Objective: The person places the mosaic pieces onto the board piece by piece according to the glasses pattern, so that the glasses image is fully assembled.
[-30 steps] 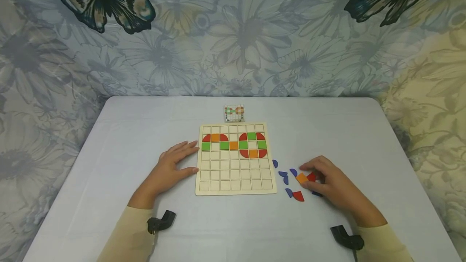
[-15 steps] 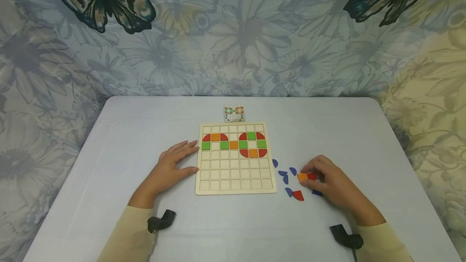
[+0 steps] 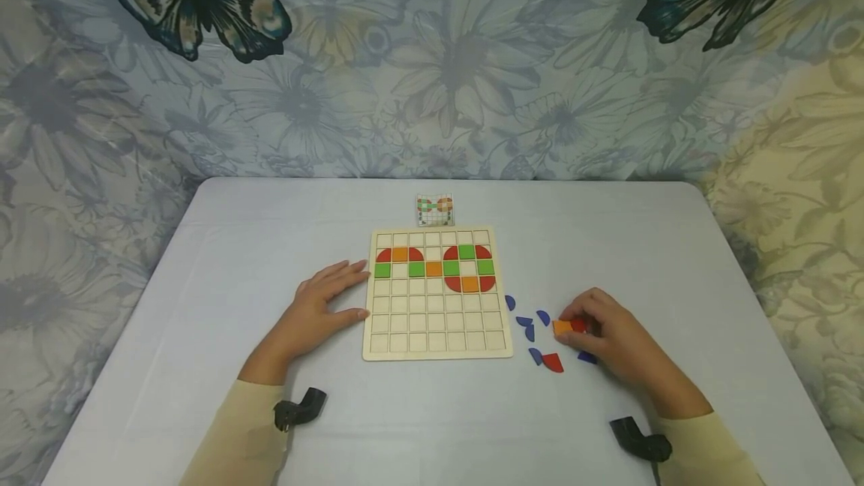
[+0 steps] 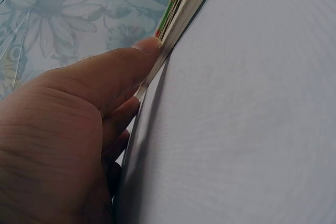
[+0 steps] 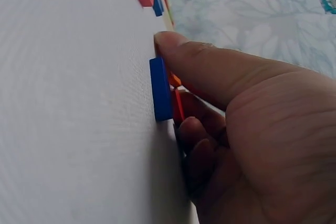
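My left hand (image 3: 317,313) lies at the left edge of the pale gridded board (image 3: 437,328), fingers stretched out and thumb tip touching its side, as the left wrist view also shows. Red, orange and green tiles fill part of the board's upper rows. To the right of the board, my right hand (image 3: 604,332) pinches an orange square tile (image 3: 561,327) between thumb and fingers, low over the table. A red tile (image 3: 578,324) shows just behind it, partly hidden by the fingers. A blue tile (image 5: 160,88) lies beneath the right hand, beside the thumb.
Several blue half-round tiles (image 3: 543,318) lie between the board and my right hand. A red quarter-round tile (image 3: 553,363) lies nearer me. Beyond the board's far edge is a small pattern card (image 3: 435,210). Floral cloth (image 3: 432,81) hangs behind the white table (image 3: 270,216).
The right hand's fingers have drawn closer round the orange square, which has turned straighter and shifted slightly right and away from me. The left hand has stayed still at the board.
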`<state>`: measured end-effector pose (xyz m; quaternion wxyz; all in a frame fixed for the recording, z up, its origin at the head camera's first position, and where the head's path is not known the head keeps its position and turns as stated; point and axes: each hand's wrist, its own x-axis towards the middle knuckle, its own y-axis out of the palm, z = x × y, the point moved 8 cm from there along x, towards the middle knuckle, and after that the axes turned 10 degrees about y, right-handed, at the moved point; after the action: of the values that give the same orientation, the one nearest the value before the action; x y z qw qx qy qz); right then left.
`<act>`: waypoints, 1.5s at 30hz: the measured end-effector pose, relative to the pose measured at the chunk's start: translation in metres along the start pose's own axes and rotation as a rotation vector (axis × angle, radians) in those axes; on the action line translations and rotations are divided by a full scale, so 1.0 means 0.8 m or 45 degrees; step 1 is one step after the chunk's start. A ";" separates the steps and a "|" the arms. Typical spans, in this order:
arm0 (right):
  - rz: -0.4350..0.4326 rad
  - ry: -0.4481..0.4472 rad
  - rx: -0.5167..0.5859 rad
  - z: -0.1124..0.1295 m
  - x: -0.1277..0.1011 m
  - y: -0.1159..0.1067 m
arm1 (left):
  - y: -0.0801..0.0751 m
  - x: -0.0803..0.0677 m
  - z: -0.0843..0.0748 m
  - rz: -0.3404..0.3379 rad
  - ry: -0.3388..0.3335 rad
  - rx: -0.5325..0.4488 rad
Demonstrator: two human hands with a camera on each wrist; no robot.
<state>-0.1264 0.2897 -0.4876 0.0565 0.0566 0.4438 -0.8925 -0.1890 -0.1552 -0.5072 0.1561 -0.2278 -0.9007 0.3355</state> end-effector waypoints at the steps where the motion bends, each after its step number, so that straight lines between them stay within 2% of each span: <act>1: -0.009 0.002 -0.005 0.000 0.000 0.000 | 0.000 0.000 0.000 0.000 -0.001 0.001; 11: -0.061 0.039 0.038 0.000 -0.001 0.001 | 0.002 0.000 0.002 0.006 -0.014 0.009; 20: -0.154 0.043 0.271 0.002 0.000 -0.003 | 0.000 0.001 0.000 0.013 -0.016 0.004; 24: -0.136 0.055 0.370 0.008 0.000 0.000 | 0.001 0.000 0.002 0.015 -0.014 0.001; 28: -0.111 0.031 0.394 0.025 0.000 0.005 | 0.001 0.000 0.003 0.015 -0.007 -0.002; 34: -0.100 -0.084 0.443 0.060 0.005 0.009 | 0.000 0.001 0.002 0.013 -0.008 0.000; 40: -0.022 -0.160 0.565 0.095 0.020 0.020 | -0.001 0.000 0.000 0.014 -0.016 0.000; 45: 0.027 -0.217 0.609 0.126 0.033 0.030 | 0.000 0.001 0.000 0.012 -0.014 0.005</act>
<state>-0.1539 0.1937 -0.4501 0.0881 -0.0024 0.2132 -0.9730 -0.1896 -0.1550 -0.5070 0.1502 -0.2299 -0.8997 0.3392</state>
